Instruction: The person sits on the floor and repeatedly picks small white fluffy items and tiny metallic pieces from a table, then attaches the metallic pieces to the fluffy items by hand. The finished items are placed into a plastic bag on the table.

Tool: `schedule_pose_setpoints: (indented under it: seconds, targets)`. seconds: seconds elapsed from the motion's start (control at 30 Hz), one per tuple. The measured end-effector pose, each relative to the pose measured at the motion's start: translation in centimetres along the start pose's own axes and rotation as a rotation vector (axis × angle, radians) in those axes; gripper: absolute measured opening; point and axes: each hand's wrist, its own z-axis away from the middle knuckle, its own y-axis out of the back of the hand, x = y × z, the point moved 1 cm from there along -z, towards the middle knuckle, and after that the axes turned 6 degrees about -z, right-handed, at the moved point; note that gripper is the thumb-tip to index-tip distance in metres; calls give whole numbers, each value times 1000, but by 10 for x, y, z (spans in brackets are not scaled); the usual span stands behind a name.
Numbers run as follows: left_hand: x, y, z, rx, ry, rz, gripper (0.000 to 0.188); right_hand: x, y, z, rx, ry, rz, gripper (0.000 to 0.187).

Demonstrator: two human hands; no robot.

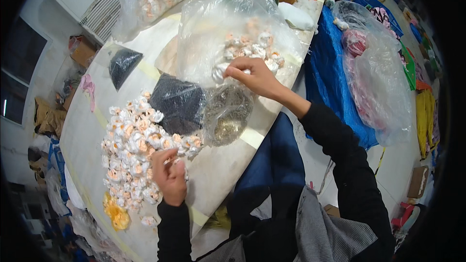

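Many small white and peach crumpled puffs (128,140), like fabric flower heads, lie heaped on the left of the table. My left hand (170,179) is over the heap's near right edge, thumb and forefinger apart and the other fingers curled. Farther right, a large clear plastic bag (204,34) lies with more such puffs inside. At its near edge my right hand (255,77) is closed, fingertips pinched on a white puff (221,73); its far side is hidden by the fingers.
Between the hands sit a bag of black grains (179,102) and a clear bag of dark, glittery bits (228,116). A smaller black bag (124,67) is farther left, a yellow puff (116,212) near left. Blue sheeting (323,77) lies right of the white table (218,165).
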Motion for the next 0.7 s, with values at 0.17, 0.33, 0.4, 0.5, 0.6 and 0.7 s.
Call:
schedule_pose_setpoints:
  seconds: [0.17,0.33,0.4,0.5,0.6,0.7]
  targets:
    - [23,-54,-12,-388,329,602,51,-29,-24,65,-258,-222,-676,25]
    - [14,-95,-14,-454,268,649,69,-28,-58,110,-26,-319,-659,15]
    - [8,-97,-3,-433,291,633,66,-23,-74,123,117,-273,-463,16]
    - [21,-89,2,-375,395,707,56,-38,-88,132,144,-314,-453,20]
    - [15,-87,7,-325,375,687,54,-37,-111,138,220,-348,-479,21]
    - [6,-79,11,-351,519,736,47,-36,-117,137,283,-273,-377,20]
